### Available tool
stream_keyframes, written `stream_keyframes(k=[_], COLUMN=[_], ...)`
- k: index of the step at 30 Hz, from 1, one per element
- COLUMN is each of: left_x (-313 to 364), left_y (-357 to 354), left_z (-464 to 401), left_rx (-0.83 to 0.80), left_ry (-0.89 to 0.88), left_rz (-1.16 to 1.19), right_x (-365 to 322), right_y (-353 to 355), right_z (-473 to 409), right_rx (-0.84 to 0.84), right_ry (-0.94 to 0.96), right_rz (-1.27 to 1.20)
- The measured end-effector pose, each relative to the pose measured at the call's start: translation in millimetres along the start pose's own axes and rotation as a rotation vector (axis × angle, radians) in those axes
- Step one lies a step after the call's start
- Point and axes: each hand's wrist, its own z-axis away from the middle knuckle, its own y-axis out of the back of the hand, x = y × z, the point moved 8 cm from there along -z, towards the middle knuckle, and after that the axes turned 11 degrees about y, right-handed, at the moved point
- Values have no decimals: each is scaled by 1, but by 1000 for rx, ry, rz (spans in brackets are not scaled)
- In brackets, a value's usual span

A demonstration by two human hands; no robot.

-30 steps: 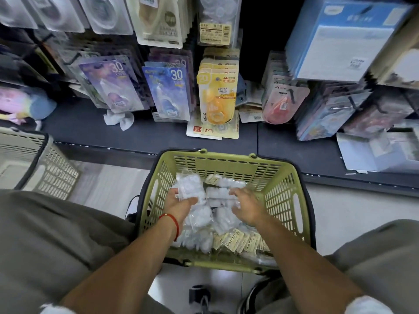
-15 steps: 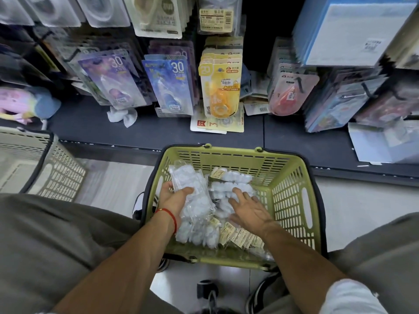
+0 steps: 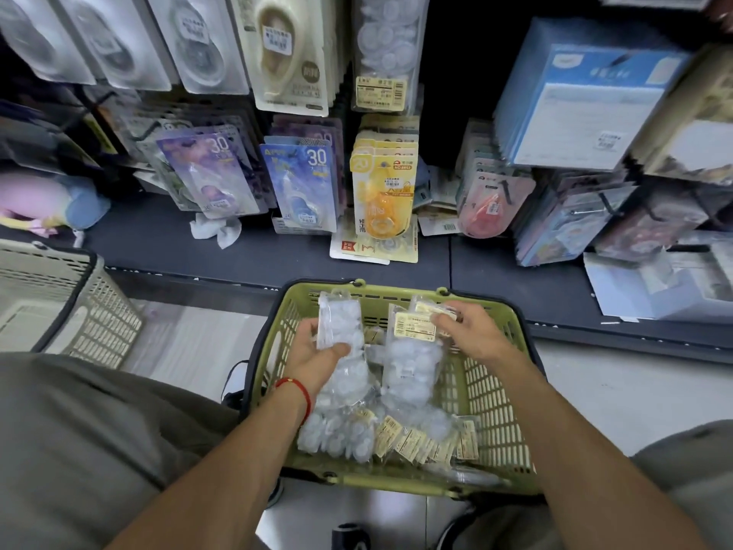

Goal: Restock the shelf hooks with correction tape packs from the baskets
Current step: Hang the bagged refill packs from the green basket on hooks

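Over the olive-green slatted plastic basket, the left hand grips a clear plastic pack of white correction tapes, long axis toward twelve o'clock, while the right hand pinches the yellow-labelled top of a second clear pack hanging toward six o'clock, nearer the hanging row of clear packs at twelve.

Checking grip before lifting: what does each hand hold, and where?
Left hand grips a clear plastic pack of white discs at mid-length; right hand pinches another clear pack by its label end.
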Motion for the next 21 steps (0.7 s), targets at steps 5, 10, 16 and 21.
stream_keyframes(k=[5, 10, 16, 21], left_x=[24, 49, 46, 51], left_y=[-16, -38, -56, -44], left_z=[16, 32, 37, 25], left_rx=[-55, -135, -386, -323], left_ry=[-209, -395, -272, -256], left_rz=[-49, -141, -233, -244], right_x=[-33, -47, -55, -57], right_y=[20, 17, -10, -12], right_z=[1, 9, 13, 15], right_rx=[67, 178, 104, 115], right_ry=[19, -11, -37, -56], right_rz=[-74, -169, -303, -366])
